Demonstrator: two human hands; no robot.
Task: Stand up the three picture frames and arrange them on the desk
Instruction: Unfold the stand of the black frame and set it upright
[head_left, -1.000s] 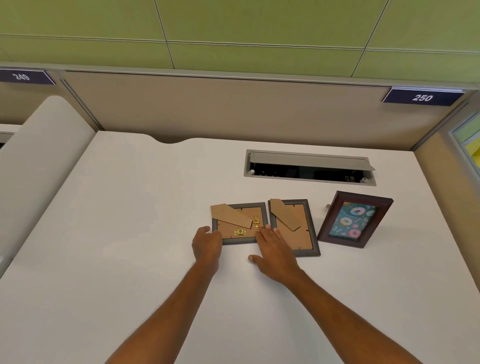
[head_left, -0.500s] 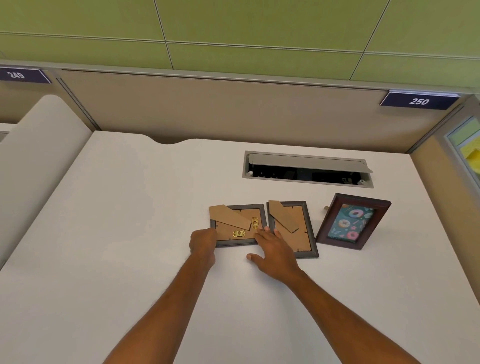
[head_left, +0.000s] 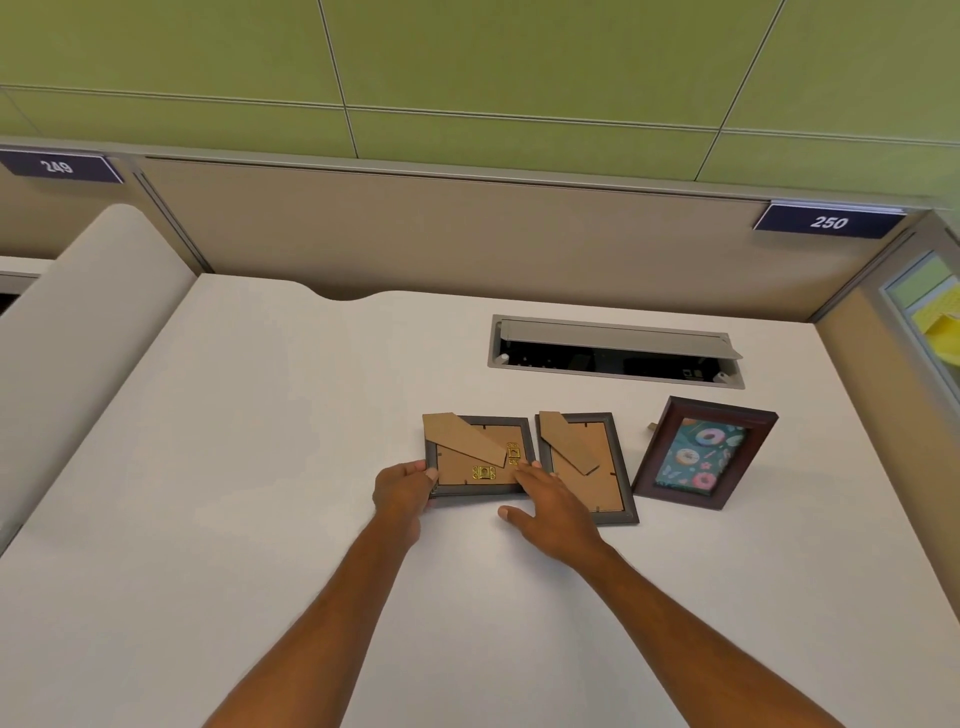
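Two dark-framed picture frames lie face down on the white desk (head_left: 260, 519), cardboard backs and stands up. My left hand (head_left: 402, 491) grips the near-left corner of the left frame (head_left: 475, 460), fingers curled around its edge. My right hand (head_left: 550, 506) lies flat with its fingertips on that frame's near-right corner, also covering the near-left corner of the middle frame (head_left: 584, 467). To the right, a third frame (head_left: 701, 452), dark red with a donut picture, stands upright and leans back on its stand.
An open cable tray (head_left: 613, 351) is set into the desk behind the frames. Beige partition walls close the desk at the back and right. A raised curved divider (head_left: 78, 322) borders the left side. Number plates 249 and 250 hang on the partition.
My left hand has closed around the left frame's near-left corner. My right hand has barely moved. The frames lie where they were.
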